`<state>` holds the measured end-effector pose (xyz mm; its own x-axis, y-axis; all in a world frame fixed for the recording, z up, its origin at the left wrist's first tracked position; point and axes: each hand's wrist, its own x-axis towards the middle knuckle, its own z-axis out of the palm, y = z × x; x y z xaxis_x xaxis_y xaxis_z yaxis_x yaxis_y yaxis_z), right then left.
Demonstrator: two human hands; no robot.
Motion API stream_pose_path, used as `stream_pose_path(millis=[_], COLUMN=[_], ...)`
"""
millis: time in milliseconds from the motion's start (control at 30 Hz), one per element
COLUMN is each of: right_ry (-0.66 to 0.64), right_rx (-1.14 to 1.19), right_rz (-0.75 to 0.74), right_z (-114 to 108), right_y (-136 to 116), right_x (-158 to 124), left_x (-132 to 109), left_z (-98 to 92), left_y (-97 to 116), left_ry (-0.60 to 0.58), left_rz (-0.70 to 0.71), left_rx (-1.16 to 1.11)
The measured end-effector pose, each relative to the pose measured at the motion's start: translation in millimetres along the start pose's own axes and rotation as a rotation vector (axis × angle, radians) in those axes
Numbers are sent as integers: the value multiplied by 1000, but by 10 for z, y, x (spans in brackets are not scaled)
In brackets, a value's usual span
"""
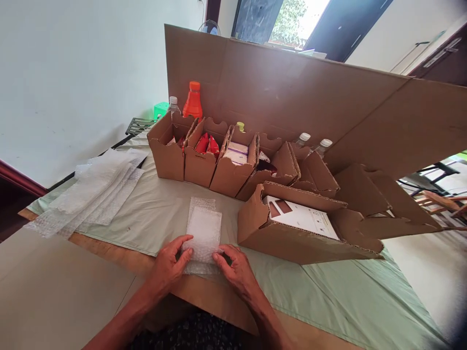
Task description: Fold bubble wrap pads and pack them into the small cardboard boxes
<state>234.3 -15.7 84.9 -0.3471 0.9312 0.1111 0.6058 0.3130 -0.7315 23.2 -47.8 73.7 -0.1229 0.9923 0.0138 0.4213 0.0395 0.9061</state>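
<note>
A white, roughly rectangular piece of bubble wrap (205,231) lies in front of me on the cloth-covered table, with more of the clear wrap showing past its top and bottom ends. Whether anything is inside it I cannot tell. At its lower left edge my left hand (170,260) is closed, thumb and index finger on the wrap. My right hand (236,267) pinches the lower right edge between thumb and fingers. A pile of loose bubble wrap strips (98,187) spreads over the table to the left.
Several cardboard bins (233,177) stand in a row behind the wrap, some holding red packets (207,144) or white packs (237,153). On the right, a larger cardboard bin (306,248) contains a white printed box (302,218). Bottles, one orange (193,102), stand before a tall cardboard panel (284,92).
</note>
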Motion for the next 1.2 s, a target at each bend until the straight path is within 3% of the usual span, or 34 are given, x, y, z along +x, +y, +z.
stream_pose_path(millis=[133,200,333,433,533,600,733,833,967,1100,1200], right_ry=[87,195,445,329,158,109,102,79,31,16,96], right_rx=[-23,-68,-252,-352,-436,-449,-371,-323,-363,-303,-249], right_rz=[46,18,-256,-406,-402,-383,-364,-329,-284,-168,-70], right_z=[100,99,33,58,158,206,156,50,2,63,66], right_y=[98,105,-26,-162,-179,-125,-44,-90,-188,-161,-114], right_x=[14,-64,-321,-366,-202,-50,116,88,44,158,237], left_x=[72,93,118,164,221,229,149,112,215,292,204], left_z=[82,129,164,168,154,110,-38,-85,-9,12,-65], left_y=[-54,-79,-124,-154,-161,-141,-93,-108,-176,-159,-62], left_ry=[97,122,105,77,77,86,120,60,32,119,206], left_rz=[25,34,63,86,100,122,390,535,433,355,113], left_rx=[134,164,219,276,332,348,348,315,217,203,33])
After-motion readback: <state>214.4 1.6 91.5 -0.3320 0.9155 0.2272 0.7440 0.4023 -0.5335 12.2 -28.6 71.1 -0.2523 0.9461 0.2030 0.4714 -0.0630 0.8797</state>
